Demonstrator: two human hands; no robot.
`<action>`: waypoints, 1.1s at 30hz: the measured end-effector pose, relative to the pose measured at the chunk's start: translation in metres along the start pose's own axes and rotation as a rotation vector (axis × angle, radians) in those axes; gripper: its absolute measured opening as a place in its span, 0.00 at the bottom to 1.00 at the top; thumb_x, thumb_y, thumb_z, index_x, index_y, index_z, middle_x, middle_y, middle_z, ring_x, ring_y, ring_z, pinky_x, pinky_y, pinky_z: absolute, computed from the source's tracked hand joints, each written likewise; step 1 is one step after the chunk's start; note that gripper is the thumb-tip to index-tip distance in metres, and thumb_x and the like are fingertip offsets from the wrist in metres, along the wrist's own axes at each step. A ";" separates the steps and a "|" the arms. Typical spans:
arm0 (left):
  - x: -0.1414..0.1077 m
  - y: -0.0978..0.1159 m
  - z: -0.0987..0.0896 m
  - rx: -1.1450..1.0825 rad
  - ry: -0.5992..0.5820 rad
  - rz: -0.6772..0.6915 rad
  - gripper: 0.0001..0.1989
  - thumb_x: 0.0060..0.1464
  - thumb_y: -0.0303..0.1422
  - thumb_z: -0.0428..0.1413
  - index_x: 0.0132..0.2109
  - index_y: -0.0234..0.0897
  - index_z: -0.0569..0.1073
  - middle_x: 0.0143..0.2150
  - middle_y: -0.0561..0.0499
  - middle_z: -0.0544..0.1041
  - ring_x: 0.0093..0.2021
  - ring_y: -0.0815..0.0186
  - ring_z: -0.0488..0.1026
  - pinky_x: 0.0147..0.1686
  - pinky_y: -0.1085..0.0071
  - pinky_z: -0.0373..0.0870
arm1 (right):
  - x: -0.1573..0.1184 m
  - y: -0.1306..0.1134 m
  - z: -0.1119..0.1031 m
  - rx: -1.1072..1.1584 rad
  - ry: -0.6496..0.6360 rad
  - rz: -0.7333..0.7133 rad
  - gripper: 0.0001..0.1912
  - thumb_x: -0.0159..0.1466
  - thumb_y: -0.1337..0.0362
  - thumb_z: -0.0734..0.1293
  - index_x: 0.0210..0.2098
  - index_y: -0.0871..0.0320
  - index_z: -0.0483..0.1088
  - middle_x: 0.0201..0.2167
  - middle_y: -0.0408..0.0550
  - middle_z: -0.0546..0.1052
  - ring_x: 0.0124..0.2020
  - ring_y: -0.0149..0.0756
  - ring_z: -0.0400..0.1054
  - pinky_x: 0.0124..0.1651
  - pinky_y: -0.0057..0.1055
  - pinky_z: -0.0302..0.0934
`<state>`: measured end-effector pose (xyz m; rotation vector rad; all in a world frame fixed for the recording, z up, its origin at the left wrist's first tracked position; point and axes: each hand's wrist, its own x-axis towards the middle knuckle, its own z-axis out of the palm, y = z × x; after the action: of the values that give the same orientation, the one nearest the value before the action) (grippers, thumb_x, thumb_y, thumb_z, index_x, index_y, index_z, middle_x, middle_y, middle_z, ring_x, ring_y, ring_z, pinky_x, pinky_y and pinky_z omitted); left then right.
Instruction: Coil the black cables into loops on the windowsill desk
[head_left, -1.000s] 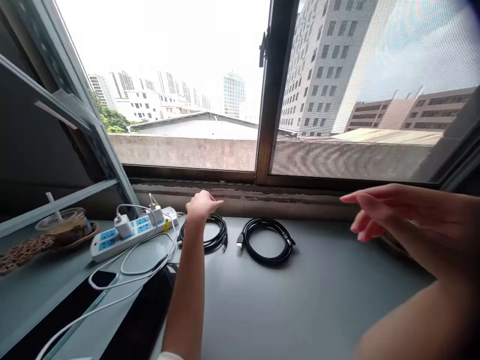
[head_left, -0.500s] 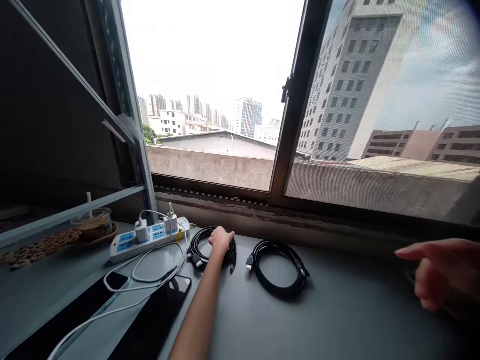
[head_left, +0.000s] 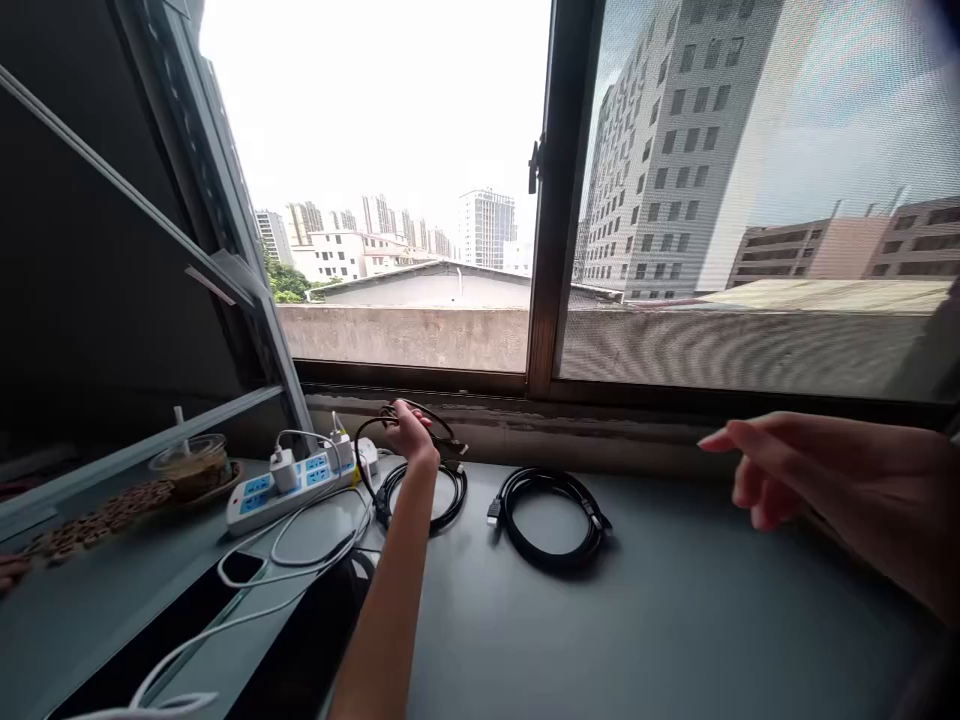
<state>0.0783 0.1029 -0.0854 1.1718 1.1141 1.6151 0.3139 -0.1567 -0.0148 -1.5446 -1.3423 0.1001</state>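
Note:
My left hand (head_left: 411, 435) is raised above the desk, fingers closed around a thin black cable (head_left: 360, 436). That cable hangs in loose loops, with a connector by the sill. Just below, a coiled black cable (head_left: 451, 512) lies on the desk, partly hidden by my wrist. To its right rests a second coiled black cable (head_left: 551, 562), its silver-tipped plug pointing left. My right hand (head_left: 810, 470) hovers at the right over the desk, holding nothing, index finger stretched out and the other fingers loosely bent.
A white power strip (head_left: 307, 482) with plugged-in chargers and white cords stands left of the coils. Dark flat devices (head_left: 300, 630) lie in front of it. A lidded drink cup (head_left: 193, 465) is further left, beside a metal frame (head_left: 262, 300). A window borders the desk's back.
My left hand has lifted a thin black cable up from the left coil. My right hand has moved left and slightly up. The view has shifted a little.

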 end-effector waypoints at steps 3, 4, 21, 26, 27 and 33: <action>-0.018 0.044 0.001 -0.127 0.175 0.100 0.15 0.58 0.34 0.34 0.23 0.39 0.47 0.16 0.61 0.49 0.13 0.77 0.53 0.18 0.78 0.57 | -0.001 -0.010 0.007 -0.045 -0.105 -0.049 0.18 0.53 0.47 0.66 0.30 0.57 0.74 0.14 0.42 0.69 0.13 0.28 0.62 0.17 0.23 0.59; -0.026 0.056 0.001 -0.152 0.167 0.115 0.15 0.57 0.35 0.38 0.23 0.39 0.47 0.15 0.61 0.48 0.12 0.77 0.51 0.15 0.79 0.54 | -0.001 -0.015 0.010 -0.044 -0.151 -0.063 0.18 0.54 0.47 0.66 0.30 0.57 0.74 0.14 0.42 0.69 0.13 0.27 0.62 0.17 0.23 0.59; -0.119 0.099 0.004 0.310 -1.168 0.078 0.15 0.52 0.41 0.53 0.24 0.35 0.66 0.17 0.55 0.67 0.21 0.72 0.66 0.23 0.76 0.59 | 0.028 -0.016 0.087 0.174 -0.428 -0.026 0.30 0.61 0.43 0.54 0.26 0.61 0.72 0.23 0.47 0.74 0.24 0.31 0.68 0.26 0.25 0.59; -0.127 0.097 0.008 0.356 -1.244 0.063 0.17 0.51 0.44 0.52 0.28 0.34 0.71 0.24 0.53 0.71 0.25 0.71 0.64 0.22 0.75 0.56 | 0.026 -0.023 0.085 0.426 -0.418 0.051 0.17 0.58 0.51 0.64 0.29 0.61 0.70 0.23 0.45 0.74 0.24 0.31 0.68 0.26 0.25 0.61; -0.126 0.098 0.009 0.332 -1.204 0.065 0.17 0.51 0.45 0.52 0.30 0.34 0.72 0.25 0.52 0.71 0.26 0.70 0.65 0.23 0.74 0.57 | 0.025 -0.023 0.083 0.473 -0.382 0.053 0.14 0.57 0.54 0.65 0.32 0.60 0.70 0.26 0.45 0.75 0.27 0.31 0.69 0.29 0.25 0.62; -0.107 0.099 0.010 -0.043 -0.948 -0.031 0.11 0.51 0.38 0.56 0.39 0.35 0.71 0.35 0.51 0.75 0.39 0.66 0.72 0.39 0.72 0.65 | 0.026 -0.026 0.075 0.825 -0.166 0.124 0.12 0.53 0.64 0.68 0.34 0.56 0.60 0.31 0.41 0.75 0.37 0.32 0.70 0.39 0.29 0.65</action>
<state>0.0996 -0.0223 -0.0140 1.6124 0.4623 0.8421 0.2576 -0.0946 -0.0169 -0.9169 -1.1128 0.7738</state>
